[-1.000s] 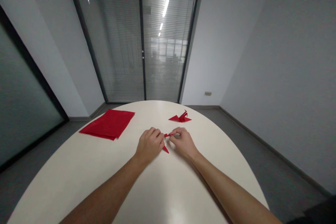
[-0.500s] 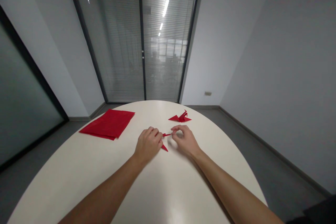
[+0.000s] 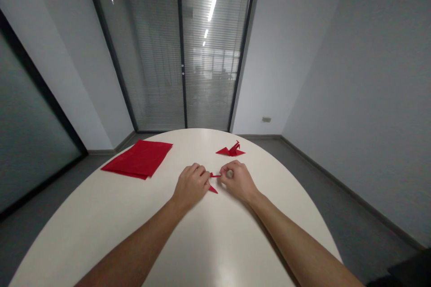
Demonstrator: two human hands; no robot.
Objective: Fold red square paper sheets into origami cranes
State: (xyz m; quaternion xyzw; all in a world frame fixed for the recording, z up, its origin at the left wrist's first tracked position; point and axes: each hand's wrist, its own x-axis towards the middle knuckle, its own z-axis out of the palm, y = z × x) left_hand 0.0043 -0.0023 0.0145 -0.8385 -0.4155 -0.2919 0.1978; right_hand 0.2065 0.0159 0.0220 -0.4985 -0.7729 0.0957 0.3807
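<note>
Between my hands is a piece of folded red paper (image 3: 213,189), mostly covered by my left hand. My left hand (image 3: 192,182) is closed around its body, with one pointed flap sticking out below the fingers. A thin red strip of the same paper runs to the right, and my right hand (image 3: 237,179) pinches its end between thumb and fingertips. Just beyond my right hand, a finished red paper crane (image 3: 232,149) stands with its wings spread on the table.
A stack of flat red paper sheets (image 3: 139,157) lies at the left on the round white table (image 3: 188,251). Behind the table are a glass partition with blinds (image 3: 155,76) and grey walls. A dark object (image 3: 407,271) shows at the lower right corner.
My right thumb and fingertips have closed in on the strip's end. The folded paper has turned slightly, its lower flap swinging a little right. My left hand is almost unmoved.
</note>
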